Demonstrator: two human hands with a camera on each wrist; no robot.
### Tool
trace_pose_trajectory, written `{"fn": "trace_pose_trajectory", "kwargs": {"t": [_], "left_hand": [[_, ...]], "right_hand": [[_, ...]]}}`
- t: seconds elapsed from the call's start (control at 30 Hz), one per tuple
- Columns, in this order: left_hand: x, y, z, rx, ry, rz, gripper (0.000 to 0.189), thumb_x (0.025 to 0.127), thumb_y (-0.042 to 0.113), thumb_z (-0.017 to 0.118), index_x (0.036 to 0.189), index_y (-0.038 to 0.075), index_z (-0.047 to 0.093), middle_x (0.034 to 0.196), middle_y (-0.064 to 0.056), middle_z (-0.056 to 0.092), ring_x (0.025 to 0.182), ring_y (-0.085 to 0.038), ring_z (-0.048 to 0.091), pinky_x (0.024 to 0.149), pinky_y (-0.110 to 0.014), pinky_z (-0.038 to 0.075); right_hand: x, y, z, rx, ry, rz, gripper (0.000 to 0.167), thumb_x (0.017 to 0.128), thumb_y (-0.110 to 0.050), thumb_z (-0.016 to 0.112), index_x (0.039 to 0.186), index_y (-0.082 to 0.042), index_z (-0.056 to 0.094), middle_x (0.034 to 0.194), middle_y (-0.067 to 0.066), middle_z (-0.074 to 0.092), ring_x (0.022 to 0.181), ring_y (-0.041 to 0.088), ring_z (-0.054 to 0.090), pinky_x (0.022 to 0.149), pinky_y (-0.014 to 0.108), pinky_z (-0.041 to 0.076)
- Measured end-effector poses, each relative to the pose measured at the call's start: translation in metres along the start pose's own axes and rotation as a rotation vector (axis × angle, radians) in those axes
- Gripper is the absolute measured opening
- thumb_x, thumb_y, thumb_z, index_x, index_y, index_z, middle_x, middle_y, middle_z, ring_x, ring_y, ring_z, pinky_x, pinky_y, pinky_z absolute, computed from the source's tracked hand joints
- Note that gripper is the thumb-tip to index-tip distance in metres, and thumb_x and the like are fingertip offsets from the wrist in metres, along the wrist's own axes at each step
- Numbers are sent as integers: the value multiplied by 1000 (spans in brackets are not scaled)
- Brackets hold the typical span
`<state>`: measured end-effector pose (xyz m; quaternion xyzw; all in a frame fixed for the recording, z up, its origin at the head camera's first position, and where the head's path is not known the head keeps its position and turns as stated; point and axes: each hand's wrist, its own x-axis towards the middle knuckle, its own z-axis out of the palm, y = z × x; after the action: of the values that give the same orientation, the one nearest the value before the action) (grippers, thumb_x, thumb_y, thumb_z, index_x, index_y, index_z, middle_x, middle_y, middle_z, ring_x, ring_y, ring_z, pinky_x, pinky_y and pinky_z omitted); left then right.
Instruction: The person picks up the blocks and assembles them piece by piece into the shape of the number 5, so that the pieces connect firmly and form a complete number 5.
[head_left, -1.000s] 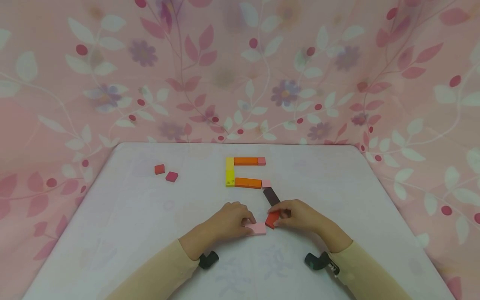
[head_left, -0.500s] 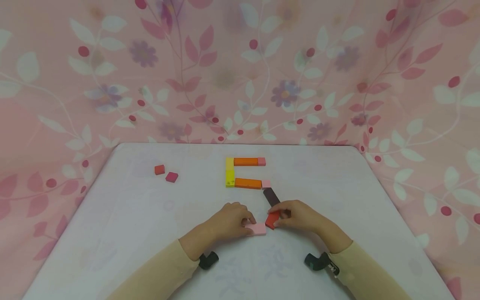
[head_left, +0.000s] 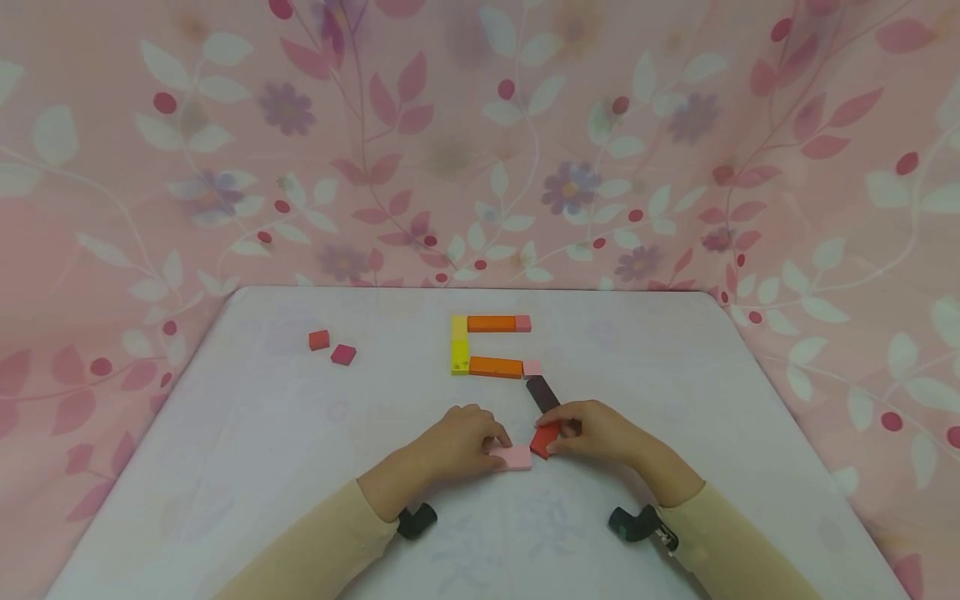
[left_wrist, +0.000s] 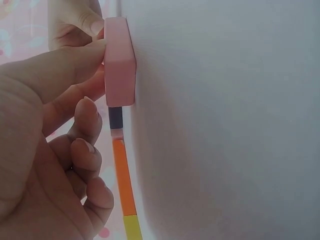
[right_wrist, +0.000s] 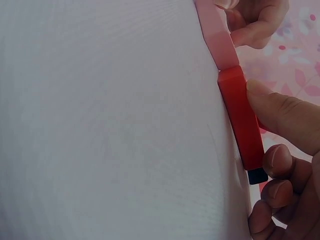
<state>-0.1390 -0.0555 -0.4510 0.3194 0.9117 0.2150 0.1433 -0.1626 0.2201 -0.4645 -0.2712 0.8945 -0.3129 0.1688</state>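
My left hand pinches a pale pink block lying flat on the white table, thumb on its near side. To the right, my right hand holds a red block between thumb and fingers, set at a slant. The blocks' facing ends meet or nearly meet at a corner in the right wrist view. From the red block's far end a dark block slants up and left toward a small pink block. Partly covering the red block are my right fingers.
Behind the hands, two orange blocks and yellow blocks continue the line, capped by another small pink block at the top. Two loose reddish blocks lie at the back left. A floral curtain hangs beyond the table.
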Motion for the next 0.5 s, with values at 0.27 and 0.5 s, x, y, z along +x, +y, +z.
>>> {"fn": "trace_pose_trajectory", "kwargs": {"t": [0.27,0.5], "left_hand": [[-1,1,0,0,5,-1,22,89,31,77,110,23,77,80,15,55,82,-6,47,82,-31,39],[-1,1,0,-4,8,5,22,89,30,77,110,23,77,81,15,56,82,-6,48,82,-31,39]], "right_hand": [[0,0,0,18,-4,-2,33,84,-31,83,115,-28,74,68,-11,48,67,8,49,60,23,41],[0,0,1,12,-5,8,32,84,-30,83,115,-28,75,67,-11,48,67,9,50,60,23,41]]}}
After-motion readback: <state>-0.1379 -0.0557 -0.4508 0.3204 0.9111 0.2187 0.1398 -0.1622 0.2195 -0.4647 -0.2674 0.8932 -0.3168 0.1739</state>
